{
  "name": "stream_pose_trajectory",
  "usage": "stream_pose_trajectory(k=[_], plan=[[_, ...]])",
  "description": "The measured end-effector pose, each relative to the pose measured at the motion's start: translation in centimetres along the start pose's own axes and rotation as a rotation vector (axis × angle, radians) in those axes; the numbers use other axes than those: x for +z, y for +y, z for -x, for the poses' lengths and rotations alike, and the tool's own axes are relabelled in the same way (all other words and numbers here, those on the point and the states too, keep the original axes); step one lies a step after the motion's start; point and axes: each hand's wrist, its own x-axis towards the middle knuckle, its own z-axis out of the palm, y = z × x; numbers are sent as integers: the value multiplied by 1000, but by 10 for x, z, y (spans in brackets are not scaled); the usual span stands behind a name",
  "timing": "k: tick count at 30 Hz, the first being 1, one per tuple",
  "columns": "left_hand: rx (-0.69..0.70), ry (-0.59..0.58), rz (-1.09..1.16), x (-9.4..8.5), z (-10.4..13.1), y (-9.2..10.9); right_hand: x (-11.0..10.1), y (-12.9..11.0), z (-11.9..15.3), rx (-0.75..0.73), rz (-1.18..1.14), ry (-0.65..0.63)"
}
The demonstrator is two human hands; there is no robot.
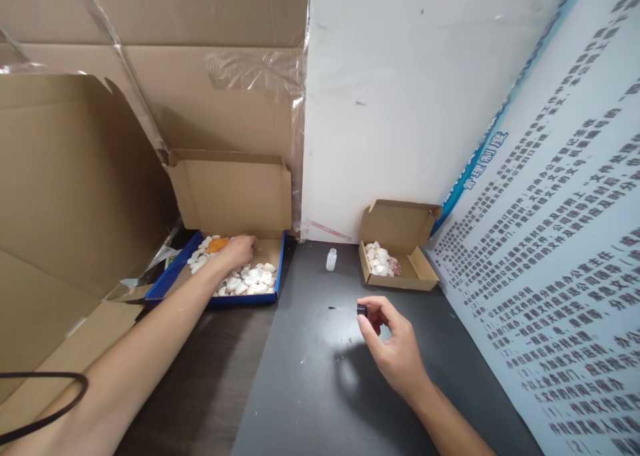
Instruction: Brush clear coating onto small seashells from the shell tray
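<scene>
My right hand (393, 343) pinches a black brush cap (362, 311) between thumb and fingertips. Its thin stem points left above the dark tabletop and ends in a small dark bristle tip. Beyond it, a small white bottle (331, 261) stands upright with no cap on. Stretched out to the left, my left hand (239, 251) is inside a blue-edged cardboard box (250, 299). Its fingers look curled, and whatever they grip is hidden. White shells (255, 279) lie in front of this hand, and white pebbles (200, 255) with an orange piece (217, 245) are to its left.
A smaller open cardboard box (400, 283) with white shells (379, 259) and a reddish shell stands at the back right. Large cardboard sheets (225, 16) rise on the left. A printed poster (560, 243) borders the right side. A black cable (45, 376) crosses the left forearm.
</scene>
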Motion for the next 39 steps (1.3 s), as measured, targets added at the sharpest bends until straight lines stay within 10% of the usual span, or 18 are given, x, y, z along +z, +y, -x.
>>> stream_pose_trajectory(k=[6,13,24,39], plan=[[183,-43,186,-10,-1,72,-1,-1,-2,-5,-1,16],[214,-95,254,23,3,148,-6,3,-4,6,34,100],[273,-160,228,55,6,170,-9,6,-8,31,43,155],[700,-76,169,49,71,182,-41,10,-21,-95,240,253]])
